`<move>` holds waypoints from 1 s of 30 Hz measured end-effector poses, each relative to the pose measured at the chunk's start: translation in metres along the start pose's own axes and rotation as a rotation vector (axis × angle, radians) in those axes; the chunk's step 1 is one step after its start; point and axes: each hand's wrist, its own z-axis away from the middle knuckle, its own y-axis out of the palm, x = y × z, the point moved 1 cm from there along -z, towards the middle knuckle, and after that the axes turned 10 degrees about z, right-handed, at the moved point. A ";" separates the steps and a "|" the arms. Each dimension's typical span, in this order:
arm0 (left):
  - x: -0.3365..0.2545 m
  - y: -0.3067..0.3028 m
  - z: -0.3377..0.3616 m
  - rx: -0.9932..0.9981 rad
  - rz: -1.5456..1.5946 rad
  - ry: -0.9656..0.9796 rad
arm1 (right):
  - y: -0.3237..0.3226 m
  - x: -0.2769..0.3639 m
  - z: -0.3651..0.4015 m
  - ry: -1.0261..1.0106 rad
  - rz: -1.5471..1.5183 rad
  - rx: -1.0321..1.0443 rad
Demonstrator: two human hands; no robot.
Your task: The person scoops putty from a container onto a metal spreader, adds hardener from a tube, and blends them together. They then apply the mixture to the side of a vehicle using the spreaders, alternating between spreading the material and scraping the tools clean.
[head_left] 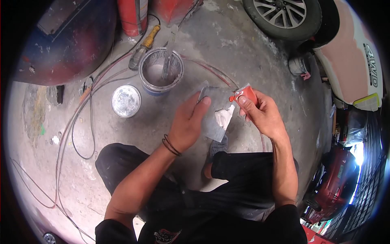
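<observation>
My left hand grips the left edge of a flat grey mixing board, thumb on top. A lump of pale putty lies on the board's right part. In my right hand is a small red tube, pinched between thumb and fingers. Its nozzle end, with a red blob on it, points left over the board's upper right corner. Beyond my left hand stands an open can with pale residue inside and a stick leaning in it. The can's round metal lid lies beside it.
A work lamp with a yellow handle rests behind the can. Hoses snake over the concrete floor at left. A car wheel and a sanded body panel marked 4WD are at upper right. Red containers stand at the back.
</observation>
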 end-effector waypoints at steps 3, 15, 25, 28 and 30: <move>0.002 0.000 -0.001 0.013 -0.007 0.016 | 0.001 -0.001 0.002 -0.009 0.080 -0.062; 0.019 -0.007 -0.005 0.019 -0.006 -0.001 | 0.007 0.000 0.010 -0.151 0.563 -0.366; 0.044 -0.008 -0.003 -0.263 -0.468 0.421 | 0.006 -0.059 -0.024 -0.057 0.276 -0.469; -0.005 -0.006 -0.014 -0.189 0.069 0.221 | 0.068 -0.167 -0.061 0.231 -0.273 -0.004; -0.004 0.012 -0.022 -0.251 0.187 0.338 | 0.154 -0.195 -0.070 0.260 -0.421 0.253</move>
